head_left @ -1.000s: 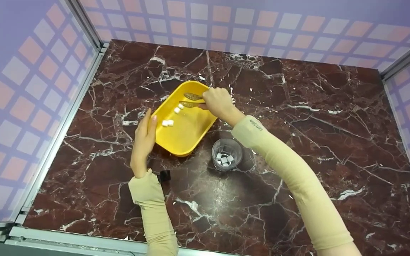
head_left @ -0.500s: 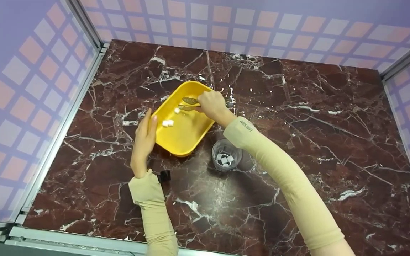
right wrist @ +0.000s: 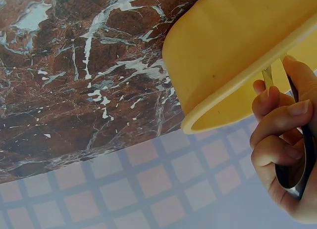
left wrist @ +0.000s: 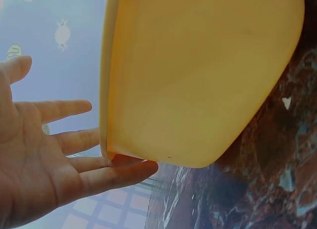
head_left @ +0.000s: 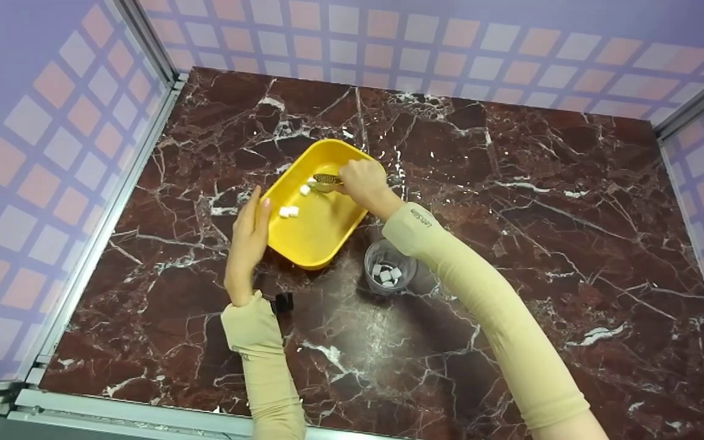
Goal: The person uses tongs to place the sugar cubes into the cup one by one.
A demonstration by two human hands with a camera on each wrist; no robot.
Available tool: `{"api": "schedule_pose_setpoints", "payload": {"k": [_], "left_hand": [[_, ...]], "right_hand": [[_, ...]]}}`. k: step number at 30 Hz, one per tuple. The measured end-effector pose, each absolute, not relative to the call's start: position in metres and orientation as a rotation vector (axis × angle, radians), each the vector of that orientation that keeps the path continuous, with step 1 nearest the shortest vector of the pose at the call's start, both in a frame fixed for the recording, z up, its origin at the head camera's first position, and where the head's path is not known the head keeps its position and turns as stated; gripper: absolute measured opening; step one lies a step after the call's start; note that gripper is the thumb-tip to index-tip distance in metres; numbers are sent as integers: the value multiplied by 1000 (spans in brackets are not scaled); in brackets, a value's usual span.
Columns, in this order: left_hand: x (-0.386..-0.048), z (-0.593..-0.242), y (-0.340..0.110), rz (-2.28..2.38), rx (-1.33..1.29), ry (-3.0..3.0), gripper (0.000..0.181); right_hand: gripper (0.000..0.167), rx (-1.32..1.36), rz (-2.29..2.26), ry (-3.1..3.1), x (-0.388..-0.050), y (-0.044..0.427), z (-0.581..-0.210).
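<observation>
Right hand [head_left: 364, 181] grips tongs [head_left: 327, 179]; white cubes [head_left: 305, 190] left of it could slip if pinched off-centre; straight-fingered left hand [head_left: 247, 235] touches tub [head_left: 312, 235].

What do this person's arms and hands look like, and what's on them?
The left hand and right hand are gloveless. Plain, pale yellow-green sleeves cover the forearms; dark lettering marks the right cuff, and a small black block sits at the left cuff.

tongs [head_left: 327, 179] partly behind right hand [head_left: 364, 182]
</observation>
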State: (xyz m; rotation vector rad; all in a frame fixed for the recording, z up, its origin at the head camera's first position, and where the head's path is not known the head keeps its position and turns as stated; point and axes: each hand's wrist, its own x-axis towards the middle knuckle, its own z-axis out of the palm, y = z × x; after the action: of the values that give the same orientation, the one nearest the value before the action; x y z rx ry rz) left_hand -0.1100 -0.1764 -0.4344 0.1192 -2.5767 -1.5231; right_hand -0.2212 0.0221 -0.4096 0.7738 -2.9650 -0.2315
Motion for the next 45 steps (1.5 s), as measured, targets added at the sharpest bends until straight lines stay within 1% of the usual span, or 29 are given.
{"api": "schedule_pose_setpoints", "payload": {"k": [14,21,29,35,45], "left_hand": [[-110,-434,-175,-1539,116,-2567,49],[-109,-432,-175,-1542,128,-2584,50],[-109,-432,-176,-1542,143,-2594,50],[-109,-431,-176,-1534,137,-2595,49],[-109,-432,-176,-1540,130,-2596,50]], "right_hand": [[33,823,-198,-2920,-220,27,-408],[37,853,-144,-2929,-216,38,-401],[36,918,-106,-2902,-205,55,-394],[35,963,-70,-2880,-195,70,-382],[33,1045,45,-2814,-172,96,-351]]}}
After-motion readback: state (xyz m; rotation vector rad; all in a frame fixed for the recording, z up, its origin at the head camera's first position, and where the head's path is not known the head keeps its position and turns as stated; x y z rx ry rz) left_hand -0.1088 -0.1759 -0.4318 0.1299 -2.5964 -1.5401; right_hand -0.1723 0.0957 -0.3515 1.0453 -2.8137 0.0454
